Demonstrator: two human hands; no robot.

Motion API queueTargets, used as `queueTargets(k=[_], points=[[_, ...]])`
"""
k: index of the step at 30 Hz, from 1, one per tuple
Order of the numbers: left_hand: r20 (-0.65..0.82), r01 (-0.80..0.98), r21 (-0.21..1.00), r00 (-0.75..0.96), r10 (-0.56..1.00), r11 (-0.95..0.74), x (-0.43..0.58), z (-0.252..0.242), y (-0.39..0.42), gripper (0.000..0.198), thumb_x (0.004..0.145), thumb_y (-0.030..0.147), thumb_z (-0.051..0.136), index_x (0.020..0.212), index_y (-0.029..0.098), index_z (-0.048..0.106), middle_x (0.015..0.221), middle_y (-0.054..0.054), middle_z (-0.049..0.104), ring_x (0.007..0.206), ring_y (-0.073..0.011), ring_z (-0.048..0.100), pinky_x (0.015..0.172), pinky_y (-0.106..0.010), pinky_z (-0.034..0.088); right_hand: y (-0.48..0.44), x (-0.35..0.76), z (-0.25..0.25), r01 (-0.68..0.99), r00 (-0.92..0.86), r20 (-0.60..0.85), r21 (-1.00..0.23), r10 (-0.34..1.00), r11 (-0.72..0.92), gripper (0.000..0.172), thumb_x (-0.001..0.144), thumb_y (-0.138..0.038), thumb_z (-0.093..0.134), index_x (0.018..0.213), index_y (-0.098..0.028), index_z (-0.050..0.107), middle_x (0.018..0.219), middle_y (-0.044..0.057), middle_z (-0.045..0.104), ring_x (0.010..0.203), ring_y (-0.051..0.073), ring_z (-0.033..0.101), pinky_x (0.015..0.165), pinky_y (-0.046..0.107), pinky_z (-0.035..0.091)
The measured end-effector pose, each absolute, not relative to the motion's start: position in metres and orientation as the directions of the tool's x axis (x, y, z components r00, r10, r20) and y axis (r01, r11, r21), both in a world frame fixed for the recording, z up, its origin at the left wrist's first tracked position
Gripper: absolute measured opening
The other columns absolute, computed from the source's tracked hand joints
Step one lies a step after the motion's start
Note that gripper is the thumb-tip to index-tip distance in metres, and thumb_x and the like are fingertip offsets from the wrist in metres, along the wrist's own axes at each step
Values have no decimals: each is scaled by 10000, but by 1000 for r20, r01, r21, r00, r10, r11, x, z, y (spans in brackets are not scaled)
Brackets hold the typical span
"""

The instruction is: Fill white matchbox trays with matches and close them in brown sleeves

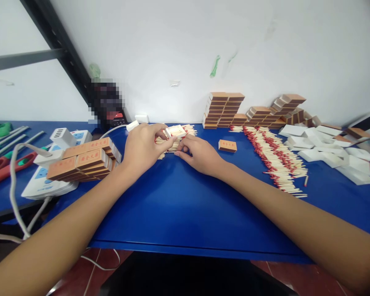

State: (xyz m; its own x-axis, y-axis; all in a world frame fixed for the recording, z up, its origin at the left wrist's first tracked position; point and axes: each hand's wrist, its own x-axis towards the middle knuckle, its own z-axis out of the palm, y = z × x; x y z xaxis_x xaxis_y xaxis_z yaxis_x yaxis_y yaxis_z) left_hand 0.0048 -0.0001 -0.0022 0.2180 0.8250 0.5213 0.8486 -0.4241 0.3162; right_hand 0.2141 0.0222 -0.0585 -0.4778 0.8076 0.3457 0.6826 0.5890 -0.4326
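Between thumb and fingers, my left hand (143,142) grips a small white matchbox tray (176,131), tilted above the table, with a pale layer of what look like matches inside. Under and behind it lies a pile of loose matches (190,130), partly hidden by both hands. My right hand (200,153) is at the near right side of this pile, its fingers curled and pressed together by the tray; whatever is in the fingertips is too small to make out. A single closed matchbox (227,145) lies on the blue table to the right of my right hand.
Long rows of red-headed matches (274,158) lie to the right, beside a heap of white trays (333,150). Matchbox stacks (223,110) stand against the wall. At left, bundled matchboxes (84,160) rest by a white power strip (47,183) with a cable.
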Motion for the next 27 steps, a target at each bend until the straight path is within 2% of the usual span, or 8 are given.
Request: queueTargets(k=[4,8,11,15,20,24,27], points=[[514,845,313,232,826,-433,5,-2,0,185,937,383,792,1045,235,821,940,-25,862,865,-259,763,834,-379,530,22,210,-55,711,-483,298,-416,823,568,100,1042,-223,687,947,-196,669,987,60,686,832,194,600,750,321,406],[496,849,295,256,830,-438,3,-3,2,178,949,418,780,980,246,812,915,-28,856,844,-264,754,794,-376,516,18,218,-46,740,-527,237,-343,816,578,76,1063,-187,631,991,-188,654,1056,88,688,912,221,620,801,334,428],[485,858,262,278,829,-441,1,-6,5,205,949,437,781,1023,250,820,921,-38,856,874,-282,751,800,-385,513,14,234,-39,744,-545,229,-312,807,591,82,1069,-210,619,990,-201,639,1039,85,675,898,227,617,802,339,435],[462,856,237,317,829,-459,1,-11,6,256,945,431,798,1116,242,830,887,-48,848,894,-295,734,796,-385,500,14,254,-31,722,-542,293,-316,787,615,110,1080,-242,581,982,-217,625,1048,90,664,886,233,612,780,344,432],[416,819,234,403,815,-524,4,-14,3,221,947,432,795,1045,239,839,857,-49,828,853,-277,710,742,-359,467,16,254,-27,732,-455,443,-307,772,608,115,1094,-269,548,1026,-210,620,1075,116,660,911,253,611,799,361,441],[440,747,267,468,767,-609,6,-15,2,218,948,389,798,1103,240,835,933,-40,847,889,-264,723,790,-358,490,16,248,-31,751,-480,438,-243,760,614,137,1106,-289,544,1034,-210,631,1089,115,653,928,254,610,799,360,437],[460,729,289,463,757,-621,5,-16,3,242,936,399,812,1119,243,845,992,-60,855,927,-274,751,824,-368,523,16,247,-34,732,-493,444,-254,748,633,135,1107,-290,540,1041,-221,636,1084,104,654,926,247,612,811,356,445]])
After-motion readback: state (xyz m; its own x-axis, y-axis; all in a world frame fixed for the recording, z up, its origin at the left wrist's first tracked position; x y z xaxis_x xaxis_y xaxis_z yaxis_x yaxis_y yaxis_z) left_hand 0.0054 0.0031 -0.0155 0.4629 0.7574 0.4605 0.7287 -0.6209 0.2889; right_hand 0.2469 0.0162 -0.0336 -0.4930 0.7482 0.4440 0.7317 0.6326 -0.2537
